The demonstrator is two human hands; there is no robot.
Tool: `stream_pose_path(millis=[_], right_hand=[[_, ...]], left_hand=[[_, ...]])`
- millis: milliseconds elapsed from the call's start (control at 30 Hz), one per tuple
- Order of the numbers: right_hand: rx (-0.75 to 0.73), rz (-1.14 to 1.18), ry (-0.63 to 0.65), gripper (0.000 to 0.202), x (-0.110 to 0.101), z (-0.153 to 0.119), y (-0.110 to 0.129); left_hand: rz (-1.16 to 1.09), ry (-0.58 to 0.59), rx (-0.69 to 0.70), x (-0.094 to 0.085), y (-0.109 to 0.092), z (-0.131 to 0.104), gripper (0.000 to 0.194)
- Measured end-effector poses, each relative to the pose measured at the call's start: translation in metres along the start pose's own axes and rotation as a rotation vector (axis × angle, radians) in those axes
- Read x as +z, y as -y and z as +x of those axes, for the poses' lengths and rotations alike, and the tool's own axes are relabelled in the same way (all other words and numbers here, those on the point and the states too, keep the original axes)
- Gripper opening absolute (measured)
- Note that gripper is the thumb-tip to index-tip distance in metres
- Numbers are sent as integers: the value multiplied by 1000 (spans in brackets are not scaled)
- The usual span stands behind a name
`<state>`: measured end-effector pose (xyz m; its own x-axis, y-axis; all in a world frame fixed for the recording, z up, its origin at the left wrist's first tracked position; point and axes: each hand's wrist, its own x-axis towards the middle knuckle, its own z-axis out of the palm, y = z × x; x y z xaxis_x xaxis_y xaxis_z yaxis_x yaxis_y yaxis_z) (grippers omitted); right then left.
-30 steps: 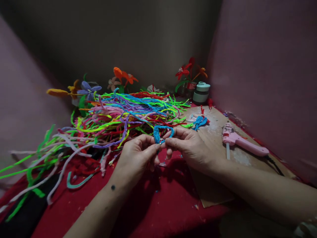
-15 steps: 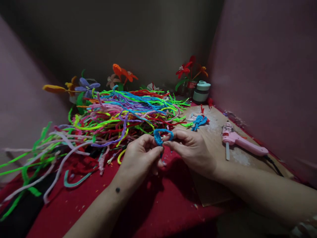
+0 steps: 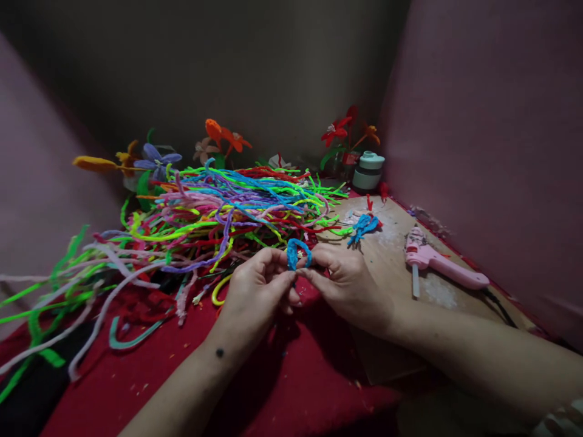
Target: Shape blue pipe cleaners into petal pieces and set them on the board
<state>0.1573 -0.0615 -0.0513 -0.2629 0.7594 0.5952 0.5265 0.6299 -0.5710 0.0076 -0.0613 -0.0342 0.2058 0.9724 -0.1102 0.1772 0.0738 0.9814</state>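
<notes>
**Between the left hand [image 3: 257, 285] and the right hand [image 3: 350, 288]: a blue loop [image 3: 292, 257] held at both sides.**

The fuzzy loop stands roughly upright above the red-covered desk [image 3: 291, 388], its opening facing the viewer. Its thicker band forms the left side, with the long axis running up and down; a thinner strand curves over to the right. The left hand pinches at the foot of the thick band, thumb against forefinger; the right hand grips the thin strand at the lower right. Both hands touch the loop, so neither is nearer. Its lower end is hidden among the fingertips. Beyond the left hand lies a pile of coloured stems [image 3: 246, 203]; beyond the right, a blue bundle [image 3: 363, 228] rests on a brown board [image 3: 394, 267], with a pink glue gun [image 3: 449, 267] farther right.
</notes>
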Motion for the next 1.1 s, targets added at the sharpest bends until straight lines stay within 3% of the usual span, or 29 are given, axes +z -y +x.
stream_pose_path(millis=[167, 333, 433, 700, 1100], right_hand=[[89, 25, 27, 14, -1, 1, 3], [407, 396, 105, 10, -3, 6, 5], [509, 594, 152, 12, -4, 9, 6], [476, 550, 71, 23, -5, 10, 8], [603, 721, 20, 26, -5, 10, 6]], left_hand=[[-66, -5, 33, 2, 2, 2, 12], [-69, -61, 34, 4, 1, 0, 13], [-42, -81, 45, 2, 2, 1, 11], [24, -152, 90, -1, 0, 1, 13], [-57, -144, 63, 4, -2, -1, 17]])
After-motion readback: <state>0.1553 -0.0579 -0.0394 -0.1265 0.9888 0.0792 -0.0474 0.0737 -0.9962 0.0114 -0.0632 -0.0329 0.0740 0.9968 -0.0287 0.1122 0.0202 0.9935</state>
